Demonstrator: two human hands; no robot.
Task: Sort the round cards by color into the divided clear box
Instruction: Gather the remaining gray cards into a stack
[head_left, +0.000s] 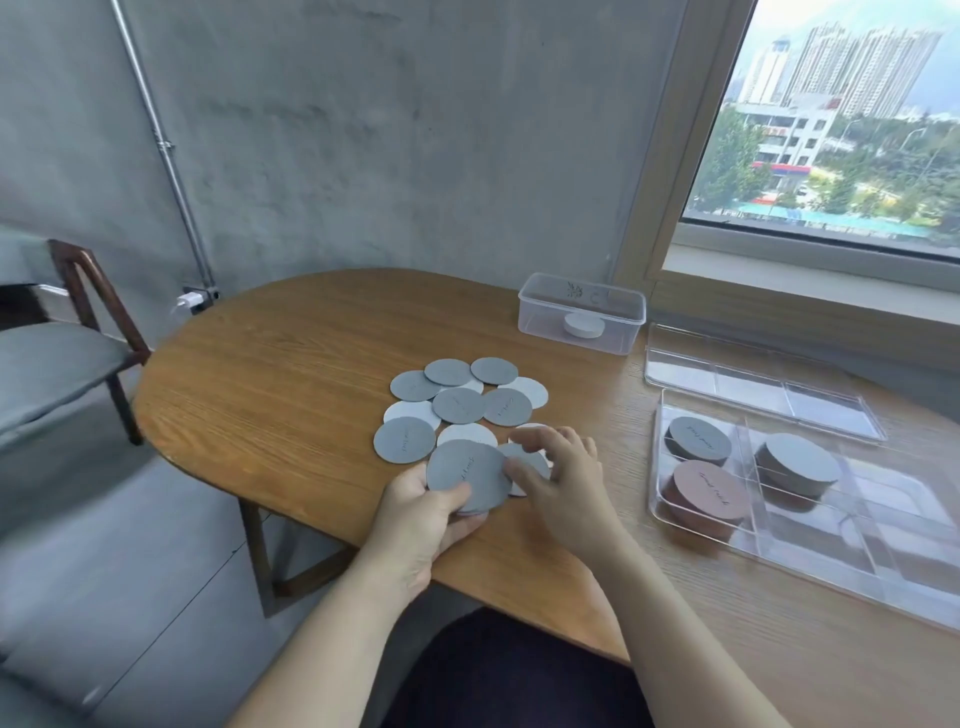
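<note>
Several grey and white round cards (460, 405) lie spread and overlapping in the middle of the wooden table (291, 374). My left hand (421, 512) grips a small stack of grey cards (467, 475) just above the table's near edge. My right hand (563, 478) hovers over the cards beside that stack, its fingers curled down onto a grey card (530, 460) lying there. To the right stands the divided clear box (769, 540) with a dark grey stack (698, 439), a reddish-brown stack (711, 491) and a lighter grey stack (800, 462) in separate compartments.
The box's clear lid (753, 384) lies behind it. A small lidded clear container (582, 312) with a white puck inside stands at the back. A chair (78, 332) is at the left, the window sill runs along the right.
</note>
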